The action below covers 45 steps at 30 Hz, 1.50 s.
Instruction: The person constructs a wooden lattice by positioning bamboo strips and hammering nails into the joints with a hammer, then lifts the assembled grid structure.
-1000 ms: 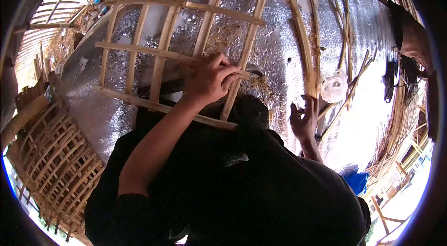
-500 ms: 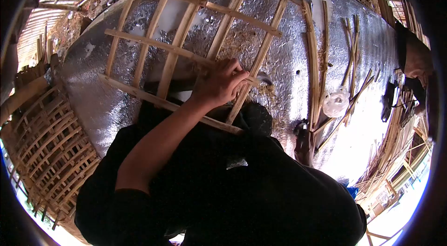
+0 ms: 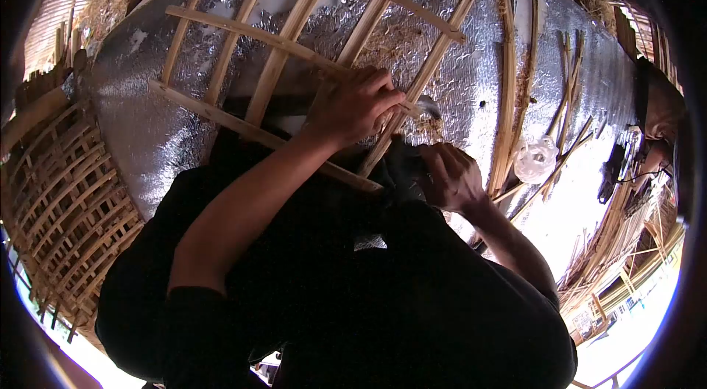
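Observation:
A lattice of split bamboo strips [image 3: 294, 27] lies across my lap and the silver foil sheet. My left hand [image 3: 359, 108] is closed around one of its crosspieces, close to where an upright strip meets it. My right hand [image 3: 451, 177] is beside my dark-clothed knee, to the right of the lattice's lower corner. Its fingers are curled, and whatever they hold, if anything, is hidden. A grey curved object [image 3: 427, 106] shows just past the crosspiece's end; its kind is unclear.
Foil sheeting [image 3: 177, 117] covers the ground. To the right lie loose bamboo strips [image 3: 508, 94] and a clear plastic bag [image 3: 535, 159]. A woven bamboo panel [image 3: 59, 205] stands at left. Another person's hand [image 3: 654, 161] shows at the far right edge.
My right hand has come into view beside my knee. My left hand keeps its hold on the crosspiece, and the view has shifted slightly.

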Motion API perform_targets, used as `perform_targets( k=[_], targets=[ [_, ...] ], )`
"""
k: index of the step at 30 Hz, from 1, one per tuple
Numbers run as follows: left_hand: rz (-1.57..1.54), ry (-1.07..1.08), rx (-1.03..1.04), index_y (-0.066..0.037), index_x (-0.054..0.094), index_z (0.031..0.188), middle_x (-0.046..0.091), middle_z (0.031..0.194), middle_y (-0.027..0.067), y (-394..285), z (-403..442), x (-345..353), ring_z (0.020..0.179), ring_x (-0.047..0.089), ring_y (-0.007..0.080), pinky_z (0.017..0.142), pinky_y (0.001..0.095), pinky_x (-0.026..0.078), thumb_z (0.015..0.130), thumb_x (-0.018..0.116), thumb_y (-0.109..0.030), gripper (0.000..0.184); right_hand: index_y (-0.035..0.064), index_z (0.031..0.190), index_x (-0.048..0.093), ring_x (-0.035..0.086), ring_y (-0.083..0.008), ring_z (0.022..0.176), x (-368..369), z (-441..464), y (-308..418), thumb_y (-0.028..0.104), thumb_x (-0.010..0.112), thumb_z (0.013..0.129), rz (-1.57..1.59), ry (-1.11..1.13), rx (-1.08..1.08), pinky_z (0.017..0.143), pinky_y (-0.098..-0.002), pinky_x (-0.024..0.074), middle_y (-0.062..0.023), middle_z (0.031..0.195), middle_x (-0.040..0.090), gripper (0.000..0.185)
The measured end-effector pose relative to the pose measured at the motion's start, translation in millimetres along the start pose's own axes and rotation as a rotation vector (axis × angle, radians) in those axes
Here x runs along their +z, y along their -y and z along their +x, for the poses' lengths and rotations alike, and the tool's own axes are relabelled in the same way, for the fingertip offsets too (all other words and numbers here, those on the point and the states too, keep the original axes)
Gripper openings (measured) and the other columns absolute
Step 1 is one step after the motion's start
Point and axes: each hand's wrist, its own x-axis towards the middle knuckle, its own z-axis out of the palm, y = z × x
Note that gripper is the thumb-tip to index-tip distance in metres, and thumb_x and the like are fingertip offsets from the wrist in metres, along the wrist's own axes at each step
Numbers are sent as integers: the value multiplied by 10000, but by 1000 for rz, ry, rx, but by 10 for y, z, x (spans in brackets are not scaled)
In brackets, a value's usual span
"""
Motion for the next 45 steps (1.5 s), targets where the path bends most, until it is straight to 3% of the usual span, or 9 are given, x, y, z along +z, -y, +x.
perform_targets(
  k=[11, 15, 18, 23, 27, 37, 39, 43, 45],
  targets=[
    [9, 28, 41, -67, 720, 1134, 595, 1025, 95, 58, -76, 90, 965, 633, 286, 855, 417, 530, 883, 757, -128, 261, 40, 1157, 594, 658, -279, 639, 75, 85, -157, 129, 699, 914, -167, 34, 190, 525, -379, 542, -113, 822, 653, 279],
    [45, -2, 23, -79, 723, 1158, 593, 1016, 90, 67, -33, 101, 950, 631, 274, 852, 421, 526, 862, 765, -104, 300, 50, 1153, 605, 663, -275, 614, 98, 34, -249, 114, 693, 924, 0, -221, -169, 503, -405, 535, -123, 801, 657, 253],
    [6, 82, -4, -84, 707, 1201, 588, 1039, 89, 94, -161, 91, 965, 629, 275, 854, 428, 527, 827, 790, -80, 383, 47, 1164, 608, 690, -337, 650, 50, 169, -252, 149, 634, 997, -33, -24, 386, 527, -419, 550, -148, 861, 692, 198],
    [18, 17, 37, -91, 717, 1217, 592, 1053, 92, 170, -50, 122, 962, 629, 251, 838, 390, 540, 816, 811, -68, 413, 28, 1186, 609, 686, -282, 683, -143, 88, -369, 147, 608, 1005, 7, -136, -244, 574, -411, 551, -147, 842, 678, 216],
    [-26, -16, 46, -70, 720, 1165, 607, 1021, 91, 210, -27, 229, 953, 636, 243, 824, 384, 551, 806, 817, -59, 372, 46, 1172, 620, 675, -315, 681, 34, -12, -221, 124, 677, 945, 5, 38, 320, 540, -423, 527, -135, 801, 652, 247],
    [59, -56, 73, -87, 738, 1082, 614, 1007, 59, 111, -24, 133, 943, 642, 228, 818, 380, 554, 820, 813, -104, 273, 72, 1158, 631, 683, -321, 646, -25, 9, -470, 100, 635, 949, 139, -122, -285, 541, -411, 556, -136, 876, 699, 211],
    [22, -55, 17, -88, 731, 1095, 609, 1004, 60, 144, -33, 149, 945, 641, 230, 827, 379, 553, 815, 809, -93, 291, 59, 1154, 622, 699, -341, 681, 35, 159, -375, 125, 600, 996, -4, 61, 225, 559, -414, 561, -154, 862, 688, 172],
    [85, -65, 71, -83, 720, 1093, 599, 984, 59, 130, -53, 152, 944, 641, 244, 818, 396, 549, 794, 816, -100, 315, 39, 1179, 586, 710, -409, 697, -45, 33, -415, 84, 563, 1004, 250, -152, -51, 564, -436, 573, -204, 917, 712, 183],
    [64, -35, 59, -87, 715, 1099, 606, 978, 52, 93, -110, 140, 933, 643, 243, 809, 399, 547, 809, 809, -113, 306, 59, 1198, 578, 715, -405, 697, 160, 123, -420, 85, 539, 1018, 93, 51, 278, 566, -446, 578, -210, 966, 731, 185]
  ],
)
